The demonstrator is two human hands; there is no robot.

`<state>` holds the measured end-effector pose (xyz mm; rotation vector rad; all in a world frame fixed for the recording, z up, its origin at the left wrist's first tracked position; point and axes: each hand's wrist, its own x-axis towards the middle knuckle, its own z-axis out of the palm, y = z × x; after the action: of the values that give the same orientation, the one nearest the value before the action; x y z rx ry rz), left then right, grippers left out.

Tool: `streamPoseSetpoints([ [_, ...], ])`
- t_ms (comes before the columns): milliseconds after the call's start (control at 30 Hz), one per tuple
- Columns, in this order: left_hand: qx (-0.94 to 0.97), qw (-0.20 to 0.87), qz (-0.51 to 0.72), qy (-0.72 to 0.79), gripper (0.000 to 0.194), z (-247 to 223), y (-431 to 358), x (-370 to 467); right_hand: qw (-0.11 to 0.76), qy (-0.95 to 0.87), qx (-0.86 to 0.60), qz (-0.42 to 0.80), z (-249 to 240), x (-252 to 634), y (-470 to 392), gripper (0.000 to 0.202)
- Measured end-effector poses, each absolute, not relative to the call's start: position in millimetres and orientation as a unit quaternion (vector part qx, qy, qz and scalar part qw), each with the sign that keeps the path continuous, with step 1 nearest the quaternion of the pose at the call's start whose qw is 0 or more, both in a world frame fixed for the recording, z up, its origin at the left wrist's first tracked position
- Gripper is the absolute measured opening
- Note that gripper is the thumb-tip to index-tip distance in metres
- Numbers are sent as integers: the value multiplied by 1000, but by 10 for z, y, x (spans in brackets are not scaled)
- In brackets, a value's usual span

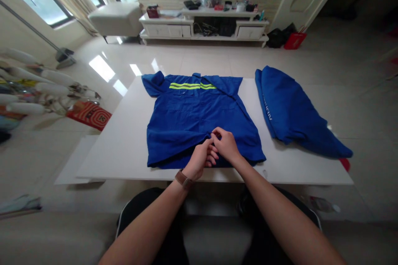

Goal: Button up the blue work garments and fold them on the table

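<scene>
A blue work shirt [186, 120] with yellow-green reflective stripes lies spread on the white table [118, 145], its collar end away from me. At the middle of the lower hem, my left hand [203, 155] and my right hand [224, 143] meet, both pinching the lifted front edge of the cloth. The hem rises off the table there, and the darker inside shows beneath. A brown-strapped watch [183, 179] is on my left wrist. Whether a button sits between my fingertips is hidden.
A second blue garment [286, 107] with white lettering lies bunched at the table's right, partly over the edge. Beyond stand a white TV cabinet [168, 30] with clutter and a pale ottoman [116, 18]. A red patterned bag [90, 114] is left of the table.
</scene>
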<state>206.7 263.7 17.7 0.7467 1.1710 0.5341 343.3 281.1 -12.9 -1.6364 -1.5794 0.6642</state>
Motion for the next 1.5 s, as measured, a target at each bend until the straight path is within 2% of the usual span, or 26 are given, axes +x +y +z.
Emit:
streamPoseSetpoints([
  [200,263,711,345,553,42,66,2978,2064,438,-615,-606,249,-26,3463,2846,21],
  [433,312,687,428,497,35,-85,3226,2098,436,-601,-609,280,-114,3459,2965,19],
  [800,330,671,430,505,32,-139,3204,2143,485,-530,-604,346,-212,3523,3077,23],
  [1000,347,677,438,480,34,-136,3142,2147,489,-532,-607,330,-154,3528,2996,24],
  [1167,406,628,422,513,27,-143,3178,2156,481,-529,-624,316,-155,3528,2996,22],
  [1367,506,562,389,526,34,-138,3221,2112,468,-539,-622,322,-186,3529,3028,25],
  [1500,525,557,370,527,36,-153,3229,2075,458,-544,-629,315,-188,3528,3035,26],
])
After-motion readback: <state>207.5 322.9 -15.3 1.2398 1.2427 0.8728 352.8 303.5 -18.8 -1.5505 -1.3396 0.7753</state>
